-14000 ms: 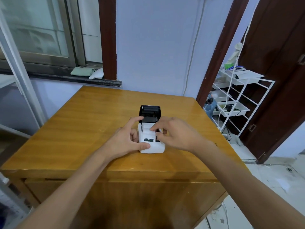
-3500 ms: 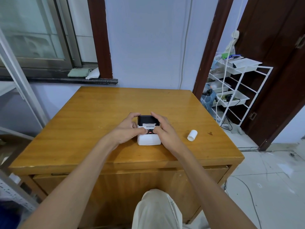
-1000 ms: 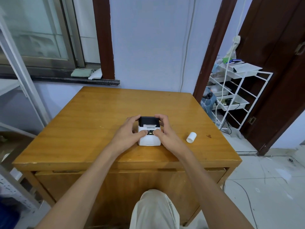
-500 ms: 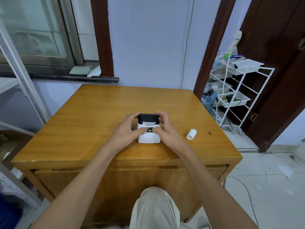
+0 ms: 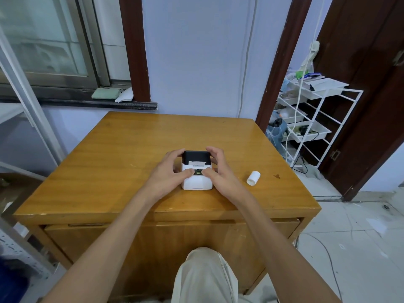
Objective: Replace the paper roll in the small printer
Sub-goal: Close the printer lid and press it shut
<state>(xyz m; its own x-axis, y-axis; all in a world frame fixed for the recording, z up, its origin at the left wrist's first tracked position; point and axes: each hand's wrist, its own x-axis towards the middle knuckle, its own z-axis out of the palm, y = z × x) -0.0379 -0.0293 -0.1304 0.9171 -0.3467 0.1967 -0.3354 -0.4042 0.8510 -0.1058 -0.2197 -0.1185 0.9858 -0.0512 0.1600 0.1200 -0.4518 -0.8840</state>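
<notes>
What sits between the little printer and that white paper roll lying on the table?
The right hand, gripping the printer; beyond it, bare table up to the paper roll, in the head view.

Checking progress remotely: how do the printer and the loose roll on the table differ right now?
The printer is boxy, black-topped and upright; the paper roll is an all-white cylinder lying on its side. The left hand and right hand grip the printer; the roll lies untouched. Both rest on the table.

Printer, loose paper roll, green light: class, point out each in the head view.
printer [image 5: 197, 182], head view, white front face.
paper roll [image 5: 253, 177], head view, its side.
green light [image 5: 198, 173], head view, lit panel.
</notes>
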